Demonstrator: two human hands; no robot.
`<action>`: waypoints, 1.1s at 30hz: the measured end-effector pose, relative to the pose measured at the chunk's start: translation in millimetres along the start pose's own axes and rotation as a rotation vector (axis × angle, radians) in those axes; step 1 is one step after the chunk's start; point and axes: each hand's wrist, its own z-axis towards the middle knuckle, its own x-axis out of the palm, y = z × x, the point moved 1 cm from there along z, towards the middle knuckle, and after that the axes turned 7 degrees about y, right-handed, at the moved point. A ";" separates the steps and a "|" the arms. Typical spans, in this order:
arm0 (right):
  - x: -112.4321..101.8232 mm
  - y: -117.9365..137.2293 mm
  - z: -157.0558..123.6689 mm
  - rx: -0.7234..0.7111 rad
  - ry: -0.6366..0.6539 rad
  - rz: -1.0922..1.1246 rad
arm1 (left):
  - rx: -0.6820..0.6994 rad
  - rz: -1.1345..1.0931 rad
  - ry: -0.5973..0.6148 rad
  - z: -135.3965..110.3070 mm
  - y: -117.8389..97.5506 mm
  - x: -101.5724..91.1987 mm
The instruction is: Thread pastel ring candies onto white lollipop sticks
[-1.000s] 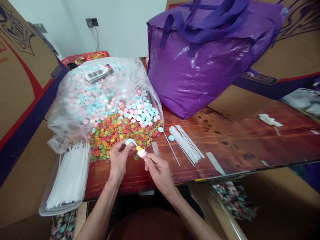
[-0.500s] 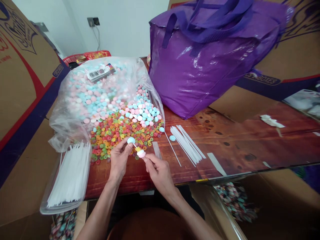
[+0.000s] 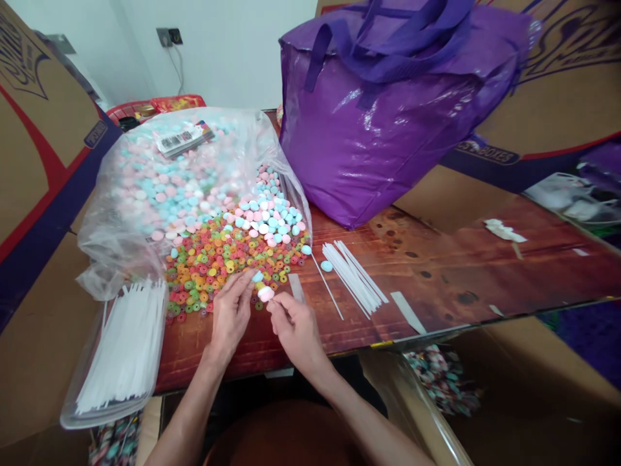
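My left hand (image 3: 231,312) and my right hand (image 3: 291,327) meet over the near edge of the wooden table (image 3: 436,272). Between their fingertips is a short white stick with candies threaded on it: a blue disc (image 3: 257,277) pinched by my left fingers and a pink disc (image 3: 266,294) at my right fingertips, with a small yellow piece between. Just beyond lies a heap of small coloured ring candies (image 3: 218,259) and pink, blue and white disc candies (image 3: 269,217) spilling from a clear plastic bag (image 3: 169,181).
Loose white sticks (image 3: 356,277) lie right of my hands. A clear bag of more white sticks (image 3: 123,346) hangs over the table's left edge. A big purple tote bag (image 3: 383,110) stands behind. Cardboard boxes (image 3: 39,149) flank the table.
My left fingers have pushed the blue disc down the stick toward the pink one, closing the gap. The view has shifted slightly right, so everything sits a little further left.
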 end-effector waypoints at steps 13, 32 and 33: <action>-20.3 -12.0 19.4 -0.031 -0.125 0.086 | -0.122 -0.139 0.196 14.2 -7.4 16.6; -42.9 -40.2 4.7 0.015 -0.288 0.012 | 0.180 0.899 0.342 86.0 -10.1 57.2; -42.8 -40.2 4.8 0.017 -0.289 0.019 | 0.163 0.917 0.336 85.4 -11.8 59.6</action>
